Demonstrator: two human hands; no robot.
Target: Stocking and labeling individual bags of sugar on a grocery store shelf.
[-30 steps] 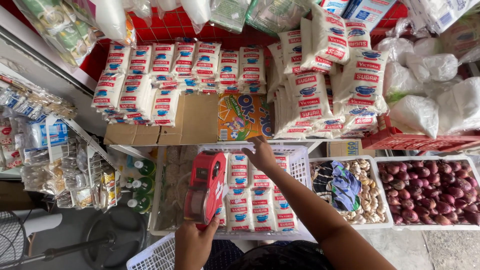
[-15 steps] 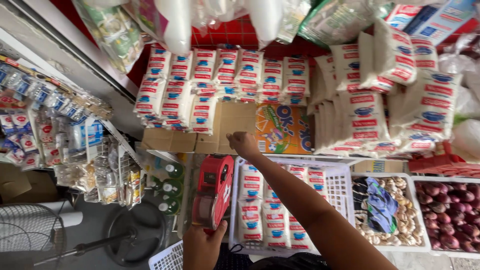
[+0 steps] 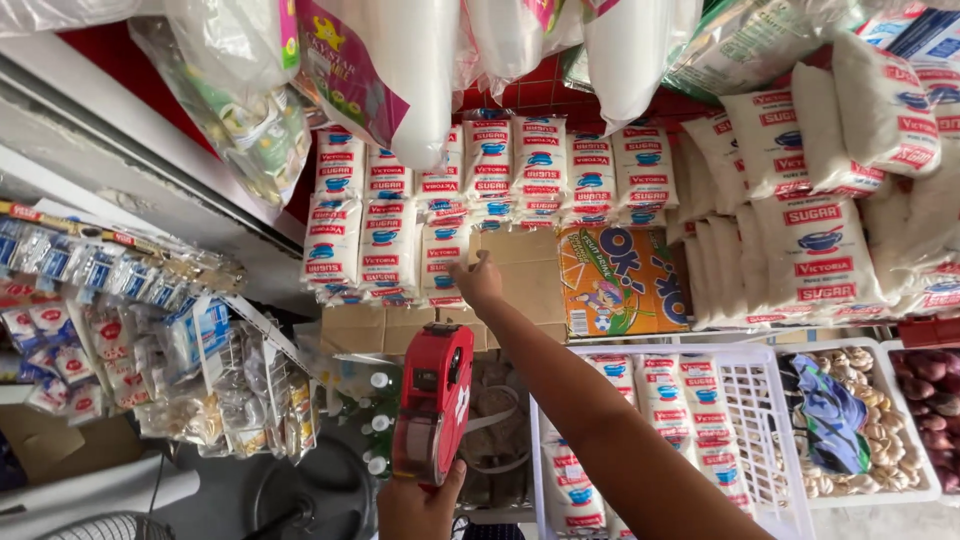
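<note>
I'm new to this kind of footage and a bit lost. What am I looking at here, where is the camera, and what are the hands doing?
There is no machine here: a person wears a camera on the head, so the single picture looks down and forward over their own two bare hands at a shop stall. The left hand, at the bottom edge, grips a red handheld label gun. The right hand stretches forward to the stacked white sugar packets, its fingers at a packet in the lowest row. Beside them stands an orange drink carton against plain cardboard boxes. Lower down, a white plastic crate holds more packets, and a tray of garlic sits to its right. Strips of small sachets hang on the left.
</note>
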